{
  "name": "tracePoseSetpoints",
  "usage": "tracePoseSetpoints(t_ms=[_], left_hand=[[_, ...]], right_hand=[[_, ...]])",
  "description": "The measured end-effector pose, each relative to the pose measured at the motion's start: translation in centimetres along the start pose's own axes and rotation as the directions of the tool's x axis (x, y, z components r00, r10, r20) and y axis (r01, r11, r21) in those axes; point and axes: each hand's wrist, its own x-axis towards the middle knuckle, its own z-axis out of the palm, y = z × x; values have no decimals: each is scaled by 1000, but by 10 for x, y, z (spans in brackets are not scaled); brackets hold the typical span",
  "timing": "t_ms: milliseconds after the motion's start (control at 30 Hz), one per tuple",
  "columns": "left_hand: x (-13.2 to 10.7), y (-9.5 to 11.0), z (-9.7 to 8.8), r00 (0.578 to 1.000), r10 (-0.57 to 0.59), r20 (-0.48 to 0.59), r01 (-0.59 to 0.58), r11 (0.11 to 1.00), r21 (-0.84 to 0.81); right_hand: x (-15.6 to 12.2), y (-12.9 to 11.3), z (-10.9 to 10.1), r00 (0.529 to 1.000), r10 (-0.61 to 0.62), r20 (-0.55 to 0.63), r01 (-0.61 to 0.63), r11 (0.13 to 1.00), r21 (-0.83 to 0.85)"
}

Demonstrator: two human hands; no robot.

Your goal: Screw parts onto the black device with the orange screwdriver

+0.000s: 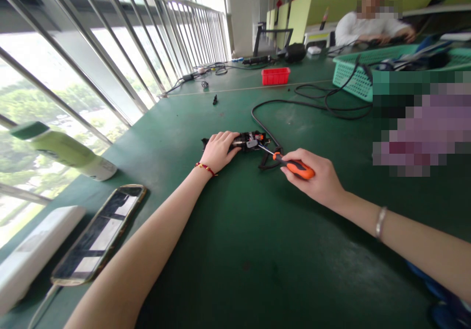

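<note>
Pressing black device [247, 141] flat w/ L hand [220, 150], fingers spread; R hand [319, 179] fisted round screwdriver [290, 164].

green table [235, 250] beside bright railed windows [110, 39], yellow-green panels [300, 10] behind

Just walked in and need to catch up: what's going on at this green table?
A person's left grip pins a small black device to the green table. The right grip holds an orange screwdriver with its tip on the device. A black cable runs off from there, and a phone lies near the left edge. Another person sits at the far end.
</note>
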Motion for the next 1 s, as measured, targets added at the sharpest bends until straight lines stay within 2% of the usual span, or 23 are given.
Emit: tracePoseSetpoints(t_ms=[100,200,300,400,600,867,1000], left_hand=[[0,0,-1,1000,6,-4,-6,1000,-12],[0,1,-2,1000,25,-13,-26,999,-26],[0,3,-4,998,59,-30,-60,998,-30],[0,6,-4,996,77,-43,-79,996,-46],[0,14,-4,999,25,-20,-27,995,-97],[2,25,-6,998,-56,-27,53,995,-87],[3,27,-6,997,-76,-24,73,993,-88]], right_hand=[[-1,0,0,999,-11,31,12,1000,-14],[-1,-1,-1,998,62,31,-62,998,1],[0,-3,-3,987,161,16,-161,983,86],[1,-4,-4,979,201,-32,-192,965,180],[1,-5,-3,970,146,-193,-120,983,141],[0,-5,-2,989,103,-109,-89,989,121],[-1,-5,-1,983,74,-167,-59,994,93]])
